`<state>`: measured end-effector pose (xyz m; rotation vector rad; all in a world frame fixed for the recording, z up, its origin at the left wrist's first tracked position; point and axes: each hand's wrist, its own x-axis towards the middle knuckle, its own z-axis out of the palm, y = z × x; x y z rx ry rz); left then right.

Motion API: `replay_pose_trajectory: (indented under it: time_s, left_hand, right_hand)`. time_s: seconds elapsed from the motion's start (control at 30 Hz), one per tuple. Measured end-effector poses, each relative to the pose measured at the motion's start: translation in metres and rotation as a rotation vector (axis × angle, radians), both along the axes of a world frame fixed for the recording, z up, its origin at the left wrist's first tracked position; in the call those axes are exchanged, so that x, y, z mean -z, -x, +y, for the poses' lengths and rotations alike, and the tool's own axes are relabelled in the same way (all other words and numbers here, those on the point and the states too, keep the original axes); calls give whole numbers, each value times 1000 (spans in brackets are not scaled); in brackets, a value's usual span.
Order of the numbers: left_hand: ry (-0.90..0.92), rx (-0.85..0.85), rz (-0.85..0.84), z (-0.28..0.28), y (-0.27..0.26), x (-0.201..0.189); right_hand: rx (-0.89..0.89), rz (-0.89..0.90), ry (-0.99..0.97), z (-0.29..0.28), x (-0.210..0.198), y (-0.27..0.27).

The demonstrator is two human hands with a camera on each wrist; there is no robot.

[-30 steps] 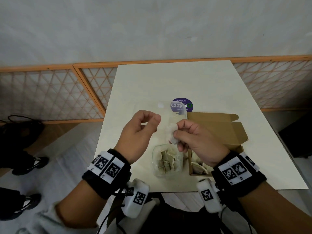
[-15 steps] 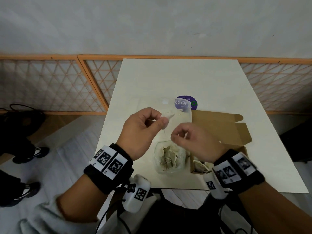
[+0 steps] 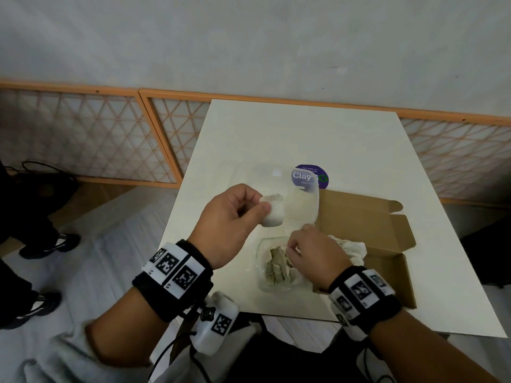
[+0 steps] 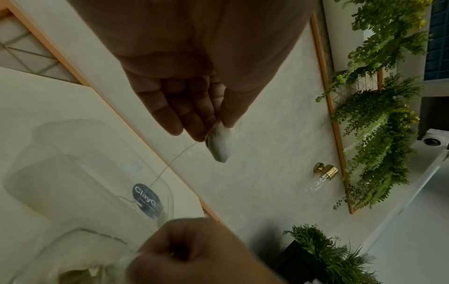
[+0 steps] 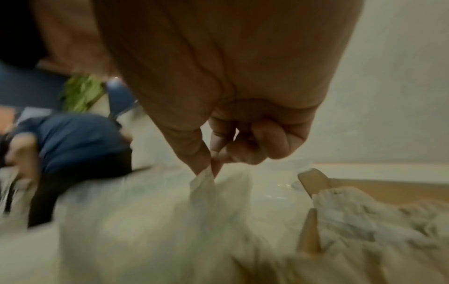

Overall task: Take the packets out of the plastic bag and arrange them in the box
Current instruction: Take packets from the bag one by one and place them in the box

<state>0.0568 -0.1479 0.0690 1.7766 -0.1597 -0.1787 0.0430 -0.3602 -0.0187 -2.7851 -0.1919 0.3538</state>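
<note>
Since each packet (image 3: 272, 214) looks light and soft, the left hand (image 3: 231, 217) pinches 1 edge; right hand (image 3: 312, 255) pinches another in the bag (image 3: 276, 272).

2 hands (image 3: 229, 219) (image 3: 312, 252), 1 plastic bag (image 3: 279, 269), 1 box (image 3: 365, 228), 1 packet (image 3: 272, 214) held up; approx. several more in bag.

The clear glossy plastic bag (image 3: 287, 205) shows crinkled, shiny film. The small white packet (image 3: 273, 215) looks soft, matt and papery, perhaps fibrous; blur hides detail. The open brown cardboard box (image 3: 367, 217) is matt. The cream table top (image 3: 276, 139) looks smooth, matt.
</note>
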Motion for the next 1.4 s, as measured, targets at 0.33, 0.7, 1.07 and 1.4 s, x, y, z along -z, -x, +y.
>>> replay_pose_trajectory:
  time_s: [0.33, 0.7, 1.07, 1.4]
  left_hand:
    - [78, 61, 20, 6, 6, -1]
    - [174, 353, 141, -28, 25, -15]
    - [373, 181, -25, -11, 8, -39]
    - [248, 180, 85, -26, 7, -23]
  right_hand:
    - [301, 72, -825, -37, -93, 14]
    - [241, -101, -935, -27, -125, 26]
    - [193, -69, -924, -33, -118, 28]
    - [211, -14, -1453, -20, -126, 26]
